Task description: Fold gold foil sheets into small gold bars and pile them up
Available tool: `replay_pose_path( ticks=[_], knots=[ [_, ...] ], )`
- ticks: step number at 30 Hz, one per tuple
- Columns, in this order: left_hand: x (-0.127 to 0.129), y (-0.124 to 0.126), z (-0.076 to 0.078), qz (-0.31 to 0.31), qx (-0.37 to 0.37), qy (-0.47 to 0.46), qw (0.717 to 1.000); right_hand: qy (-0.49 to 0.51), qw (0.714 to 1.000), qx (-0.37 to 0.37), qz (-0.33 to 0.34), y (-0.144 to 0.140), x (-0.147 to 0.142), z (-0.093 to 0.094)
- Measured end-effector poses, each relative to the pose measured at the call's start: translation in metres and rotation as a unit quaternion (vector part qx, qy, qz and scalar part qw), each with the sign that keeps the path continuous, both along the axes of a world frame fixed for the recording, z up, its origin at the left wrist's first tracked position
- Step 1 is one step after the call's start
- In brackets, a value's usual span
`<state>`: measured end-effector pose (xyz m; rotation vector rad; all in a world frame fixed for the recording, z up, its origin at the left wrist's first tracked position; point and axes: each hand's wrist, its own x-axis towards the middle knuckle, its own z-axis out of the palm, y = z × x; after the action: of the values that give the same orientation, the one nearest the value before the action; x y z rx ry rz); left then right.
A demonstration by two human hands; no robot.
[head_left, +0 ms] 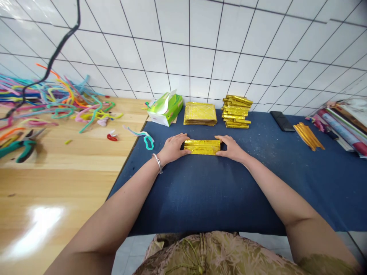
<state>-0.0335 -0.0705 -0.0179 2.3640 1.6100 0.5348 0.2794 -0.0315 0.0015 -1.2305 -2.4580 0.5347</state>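
A partly folded sheet of gold foil paper lies on the dark blue cloth in front of me. My left hand grips its left end, thumb at the near edge and fingers at the far edge. At the right end, my right hand pinches the same sheet between thumb and fingers. Just beyond it sits a stack of flat gold paper sheets. To the right of that stack is a pile of folded gold paper strips.
A green tissue box stands at the back left. Tangled pipe cleaners and pliers lie on the wooden table. Rightward are a black phone, more golden strips and stacked items. A cable hangs at left.
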Motion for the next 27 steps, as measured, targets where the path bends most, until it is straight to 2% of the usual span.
replay_pose_path(
  ticks=[16, 27],
  knots=[
    [0.0015, 0.0006, 0.0031, 0.013, -0.003, -0.019, 1.0, 0.049, 0.998, -0.027, -0.012, -0.0016, 0.0003, -0.0013],
    [0.003, -0.0028, 0.0094, 0.042, -0.006, -0.058, 0.997, 0.119, 0.993, -0.005, -0.029, -0.0071, -0.0056, 0.0035]
  ],
)
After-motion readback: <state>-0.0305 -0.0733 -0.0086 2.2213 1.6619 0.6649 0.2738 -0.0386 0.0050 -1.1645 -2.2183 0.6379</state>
